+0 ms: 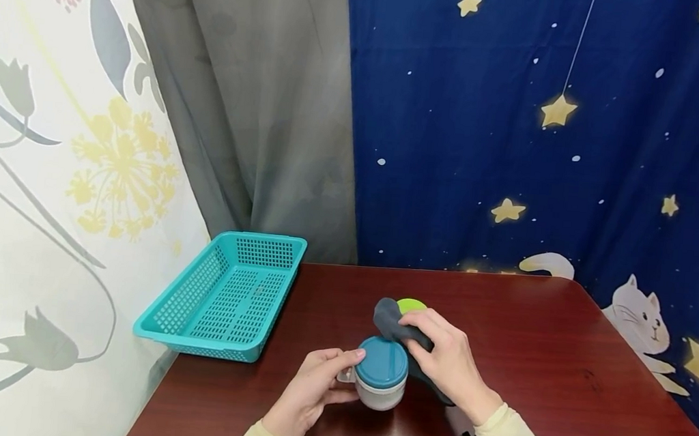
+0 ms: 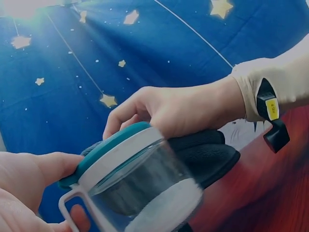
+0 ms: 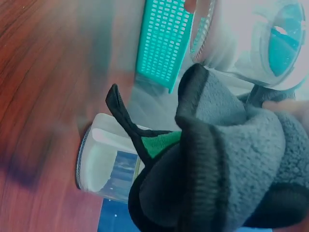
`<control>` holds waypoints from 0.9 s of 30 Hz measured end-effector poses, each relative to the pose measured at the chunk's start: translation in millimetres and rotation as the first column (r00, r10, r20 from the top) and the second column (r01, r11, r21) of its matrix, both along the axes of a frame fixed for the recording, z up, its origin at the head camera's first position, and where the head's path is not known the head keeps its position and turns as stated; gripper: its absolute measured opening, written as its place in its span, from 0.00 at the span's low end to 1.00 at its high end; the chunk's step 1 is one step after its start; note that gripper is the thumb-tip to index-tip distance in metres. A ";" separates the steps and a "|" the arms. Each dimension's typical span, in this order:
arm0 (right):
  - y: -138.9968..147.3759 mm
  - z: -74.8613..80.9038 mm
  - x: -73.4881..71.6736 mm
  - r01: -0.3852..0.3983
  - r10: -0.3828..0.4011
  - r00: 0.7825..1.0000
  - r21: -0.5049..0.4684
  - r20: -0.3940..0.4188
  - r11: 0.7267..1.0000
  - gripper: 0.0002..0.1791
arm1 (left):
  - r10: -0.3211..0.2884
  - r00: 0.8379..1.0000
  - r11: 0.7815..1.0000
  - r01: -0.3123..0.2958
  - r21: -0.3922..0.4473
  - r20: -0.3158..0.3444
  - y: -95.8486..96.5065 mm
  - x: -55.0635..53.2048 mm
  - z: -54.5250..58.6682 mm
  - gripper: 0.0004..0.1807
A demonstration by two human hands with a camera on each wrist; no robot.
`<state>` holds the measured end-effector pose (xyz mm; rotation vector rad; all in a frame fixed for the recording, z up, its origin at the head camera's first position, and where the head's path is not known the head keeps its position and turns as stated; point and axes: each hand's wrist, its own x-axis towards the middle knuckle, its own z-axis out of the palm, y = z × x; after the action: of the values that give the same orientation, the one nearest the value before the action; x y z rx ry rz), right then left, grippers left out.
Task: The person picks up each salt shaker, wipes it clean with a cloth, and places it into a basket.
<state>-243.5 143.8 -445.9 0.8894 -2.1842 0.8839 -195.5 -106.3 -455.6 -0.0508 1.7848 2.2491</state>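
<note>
My left hand [image 1: 314, 390] grips a clear jar [image 2: 154, 188] by its handle side, the thumb on the edge of the blue lid [image 1: 382, 363]. The jar is tilted, with white contents low inside. In my right hand [image 1: 446, 352] is a dark grey fleecy cloth [image 3: 236, 150] with black edging, pinched between thumb and fingers and bunched at the far side of the lid. Part of the cloth hangs down below the hand. Just behind the right hand stands a second jar [image 3: 99, 164] with a green lid [image 1: 410, 305], partly hidden by cloth and hand.
A turquoise plastic basket [image 1: 244, 305] sits at the left of the dark red table [image 1: 532, 328]. Curtains, one grey [image 1: 278, 103] and one blue with stars [image 1: 455, 130], hang behind the table. A white patterned curtain [image 1: 47, 221] is on the left.
</note>
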 end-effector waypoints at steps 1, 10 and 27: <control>0.2 0.2 0.8 -0.019 0.019 1.000 0.005 0.006 1.000 0.23 | 0.010 1.000 1.000 -0.010 0.009 0.002 -0.7 0.0 -0.2 0.16; 0.8 5.7 6.0 -0.155 0.152 0.980 0.014 0.130 0.988 0.30 | 0.014 1.000 1.000 -0.013 0.014 -0.017 -4.3 2.1 4.0 0.15; -0.3 -19.4 -9.9 -0.318 0.303 0.871 -0.027 0.387 0.948 0.20 | -0.049 0.999 0.999 0.049 0.017 -0.018 -0.9 5.3 4.9 0.14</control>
<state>-253.4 143.6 -465.3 1.1933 -2.4347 1.2700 -190.2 -107.2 -450.7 0.0160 1.7561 2.2374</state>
